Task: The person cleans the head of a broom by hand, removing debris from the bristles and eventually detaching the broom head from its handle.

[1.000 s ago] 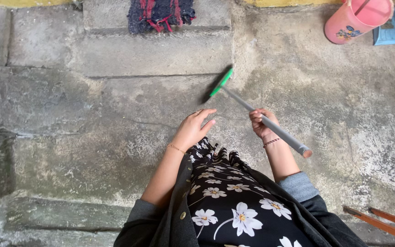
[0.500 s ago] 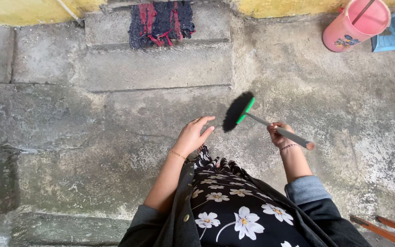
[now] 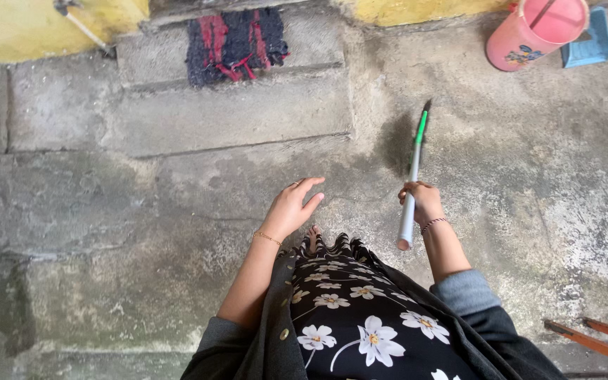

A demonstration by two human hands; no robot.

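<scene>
My right hand (image 3: 422, 202) grips a broom handle (image 3: 409, 193), a grey stick with a green upper section that points away from me toward the far wall. The broom's dark head shows only as a blurred smear over the concrete floor (image 3: 107, 211). My left hand (image 3: 292, 206) hangs free in front of my flowered black dress (image 3: 350, 324), fingers loosely spread, holding nothing. A thin bracelet sits on each wrist.
A dark red and blue rag mat (image 3: 233, 43) lies on a concrete step by the yellow wall (image 3: 36, 28). A pink bucket (image 3: 535, 32) and a blue dustpan (image 3: 589, 42) stand at the far right. Orange-brown sticks (image 3: 592, 341) lie at the lower right.
The broom has swung from slanting left across my front to pointing nearly straight ahead. My right hand moved with it. The view tilted slightly downward and back.
</scene>
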